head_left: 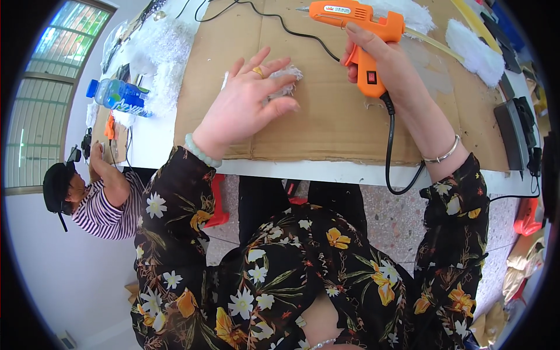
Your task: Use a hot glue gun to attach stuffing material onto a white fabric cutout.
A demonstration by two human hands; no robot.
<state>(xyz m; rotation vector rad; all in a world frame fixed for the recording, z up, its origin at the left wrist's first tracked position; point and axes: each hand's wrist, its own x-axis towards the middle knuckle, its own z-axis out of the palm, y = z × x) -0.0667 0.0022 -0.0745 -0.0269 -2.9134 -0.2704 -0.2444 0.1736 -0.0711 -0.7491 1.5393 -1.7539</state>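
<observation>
While the left hand lies spread, pressing a white fluffy tuft onto the cardboard sheet, the right hand is clenched round the orange glue gun; gluing seems underway; next likely needs the nozzle brought to the tuft.

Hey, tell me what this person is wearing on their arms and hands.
Both arms wear black sleeves with a print of white, yellow and orange flowers. The left hand has a gold ring on one finger and a pale green bead bracelet at the wrist. The right hand has a thin silver bangle at the wrist.
</observation>
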